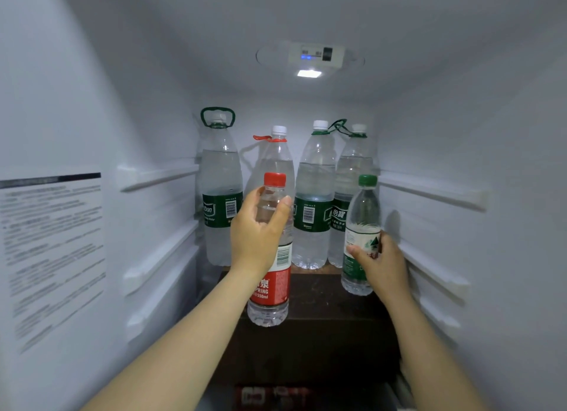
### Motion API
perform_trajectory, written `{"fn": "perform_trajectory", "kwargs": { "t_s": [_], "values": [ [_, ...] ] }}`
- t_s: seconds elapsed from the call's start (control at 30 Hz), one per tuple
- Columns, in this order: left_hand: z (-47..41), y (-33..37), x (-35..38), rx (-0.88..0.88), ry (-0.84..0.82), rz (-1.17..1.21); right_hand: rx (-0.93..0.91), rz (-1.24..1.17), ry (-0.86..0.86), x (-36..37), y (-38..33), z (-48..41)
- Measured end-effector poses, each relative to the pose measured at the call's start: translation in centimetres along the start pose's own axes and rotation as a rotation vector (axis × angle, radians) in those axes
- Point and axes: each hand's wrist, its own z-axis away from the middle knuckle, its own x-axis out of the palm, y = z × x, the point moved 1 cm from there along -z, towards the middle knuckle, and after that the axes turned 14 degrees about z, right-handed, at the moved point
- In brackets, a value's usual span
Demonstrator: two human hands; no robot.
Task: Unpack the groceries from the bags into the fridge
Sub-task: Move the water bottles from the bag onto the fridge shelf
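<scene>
Both my arms reach into the open fridge. My left hand (256, 235) grips a small red-capped water bottle (271, 283) round its upper part, upright over the dark shelf (322, 315). My right hand (379, 265) holds a small green-capped water bottle (363, 223) at its label, upright near the right wall. Behind them several large water bottles stand in a row at the back: one with a green handle (219, 192), one with a red ring (277, 156), two more with green labels (313, 196).
White fridge walls close in on both sides, with shelf rails (159, 176) on the left and right (429, 189). A printed sticker (52, 251) covers the left wall. A lamp and control panel (313, 57) sit in the ceiling. A red package (270, 395) lies below the shelf.
</scene>
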Motion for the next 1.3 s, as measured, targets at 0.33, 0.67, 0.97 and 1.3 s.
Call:
{"fn": "perform_trajectory", "kwargs": {
  "t_s": [0.33,0.67,0.97,1.3],
  "values": [
    [-0.3,-0.7,0.4,0.020,0.011,-0.014,0.020,-0.047,0.016,0.9,1.1,-1.8],
    [-1.3,-3.5,3.8,0.010,0.024,-0.006,-0.001,-0.059,0.024,0.9,1.0,-1.5],
    [-2.7,-7.7,8.8,0.034,0.057,-0.021,-0.035,-0.071,0.051,1.5,1.6,-1.7],
    [-3.9,-10.0,12.0,0.142,0.081,-0.089,-0.080,-0.021,0.092,1.5,1.9,-1.7]
  ]
}}
